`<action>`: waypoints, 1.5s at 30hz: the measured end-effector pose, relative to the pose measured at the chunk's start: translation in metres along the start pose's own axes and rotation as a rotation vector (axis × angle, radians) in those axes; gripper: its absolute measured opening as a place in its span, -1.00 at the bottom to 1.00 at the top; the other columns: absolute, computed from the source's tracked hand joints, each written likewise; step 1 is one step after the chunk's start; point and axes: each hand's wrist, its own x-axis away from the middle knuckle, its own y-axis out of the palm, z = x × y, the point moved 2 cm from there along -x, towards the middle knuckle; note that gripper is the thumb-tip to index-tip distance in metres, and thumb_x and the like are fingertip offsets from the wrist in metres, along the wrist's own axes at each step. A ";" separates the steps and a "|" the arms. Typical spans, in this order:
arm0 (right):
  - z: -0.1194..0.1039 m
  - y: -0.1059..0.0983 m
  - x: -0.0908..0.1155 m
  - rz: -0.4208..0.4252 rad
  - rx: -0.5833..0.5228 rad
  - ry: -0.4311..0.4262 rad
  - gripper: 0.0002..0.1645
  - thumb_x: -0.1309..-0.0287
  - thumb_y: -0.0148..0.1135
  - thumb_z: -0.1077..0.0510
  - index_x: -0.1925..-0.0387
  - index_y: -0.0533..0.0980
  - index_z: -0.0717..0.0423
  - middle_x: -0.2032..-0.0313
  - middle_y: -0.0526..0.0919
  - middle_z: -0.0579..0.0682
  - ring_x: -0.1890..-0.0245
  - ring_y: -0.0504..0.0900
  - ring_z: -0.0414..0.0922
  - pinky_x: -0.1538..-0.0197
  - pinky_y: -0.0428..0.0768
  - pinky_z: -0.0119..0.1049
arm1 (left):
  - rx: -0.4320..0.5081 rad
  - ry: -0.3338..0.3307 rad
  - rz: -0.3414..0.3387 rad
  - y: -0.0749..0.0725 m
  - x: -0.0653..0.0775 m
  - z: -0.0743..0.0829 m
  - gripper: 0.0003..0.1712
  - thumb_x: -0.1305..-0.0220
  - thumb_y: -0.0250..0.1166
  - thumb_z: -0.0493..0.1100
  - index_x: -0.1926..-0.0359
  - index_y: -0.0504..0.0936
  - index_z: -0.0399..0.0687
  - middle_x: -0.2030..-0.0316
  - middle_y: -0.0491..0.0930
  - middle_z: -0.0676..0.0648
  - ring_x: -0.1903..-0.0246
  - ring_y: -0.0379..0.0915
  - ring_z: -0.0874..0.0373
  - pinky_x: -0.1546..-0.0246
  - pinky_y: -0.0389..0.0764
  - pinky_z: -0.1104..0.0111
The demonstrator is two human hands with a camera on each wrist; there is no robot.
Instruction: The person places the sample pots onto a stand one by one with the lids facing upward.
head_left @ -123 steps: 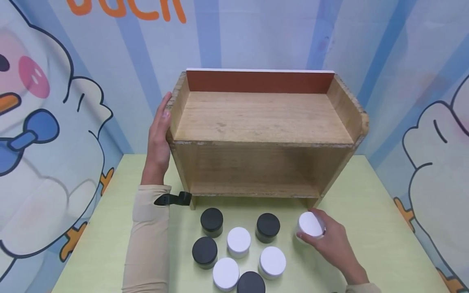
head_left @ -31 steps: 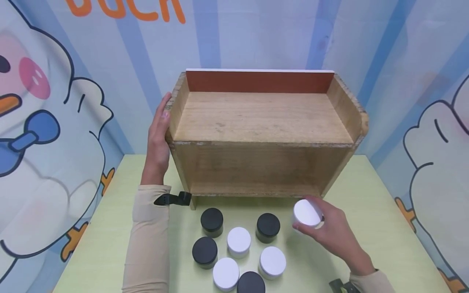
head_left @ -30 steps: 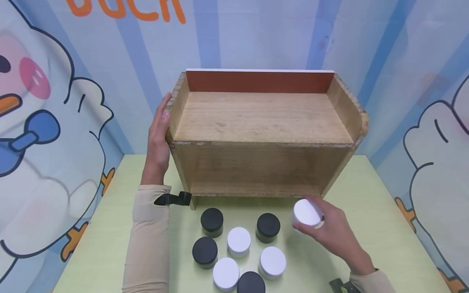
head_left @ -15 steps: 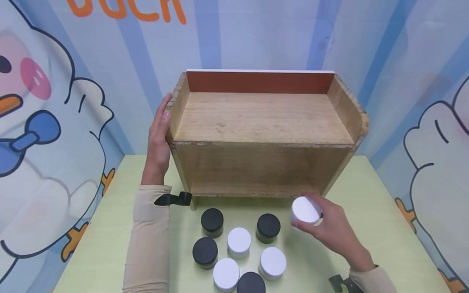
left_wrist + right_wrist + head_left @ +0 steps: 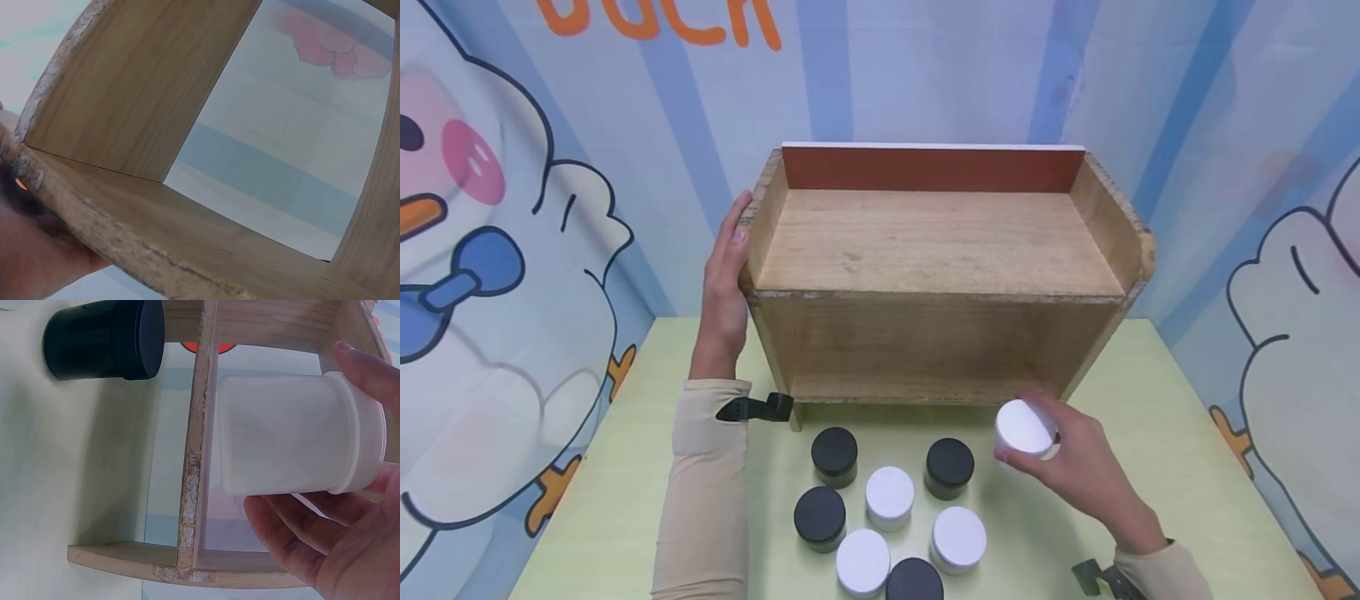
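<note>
Between the thumb and fingers of my right hand (image 5: 1086, 467) is a white jar (image 5: 1024, 427) with a white lid. It is held upright, raised off the table, just in front of the lower right of a two-tier wooden shelf (image 5: 940, 242). The right wrist view shows the raised white jar (image 5: 284, 434) gripped at its lid end, beside the lower board's edge. My left hand (image 5: 724, 287) rests against the shelf's left side panel with its fingers extended. In the left wrist view most of the left hand (image 5: 37, 256) is hidden behind the panel.
Before the shelf, several jars stand on the pale green table (image 5: 1150, 433): black-lidded ones such as this black jar (image 5: 949, 462), and white ones such as this white jar (image 5: 890, 493). A cartoon-printed curtain (image 5: 940, 67) hangs behind and at both sides.
My right hand has lifted the white jar off the table and carried it slightly left and toward the shelf's lower board. The left hand, shelf and other jars stay put.
</note>
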 end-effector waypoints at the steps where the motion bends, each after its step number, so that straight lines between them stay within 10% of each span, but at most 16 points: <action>1: 0.000 0.000 0.000 0.001 0.002 -0.003 -0.22 0.20 0.64 -0.02 -0.10 0.57 0.14 0.18 0.77 0.04 0.28 0.63 -0.13 0.30 0.51 -0.37 | 0.000 -0.001 0.000 0.000 0.000 0.000 -0.38 -0.47 -0.20 0.20 -0.52 0.17 0.48 -0.58 -0.03 0.15 -0.58 -0.18 -0.02 -0.50 -0.17 -0.25; 45: -0.023 -0.014 -0.013 0.021 -0.003 -0.130 -0.22 0.20 0.64 0.03 -0.13 0.55 0.15 0.12 0.77 0.03 0.26 0.66 -0.17 0.29 0.58 -0.36 | -0.001 0.013 0.002 -0.001 -0.001 -0.001 -0.38 -0.46 -0.19 0.19 -0.52 0.18 0.48 -0.58 -0.02 0.18 -0.58 -0.17 0.06 -0.51 -0.17 -0.21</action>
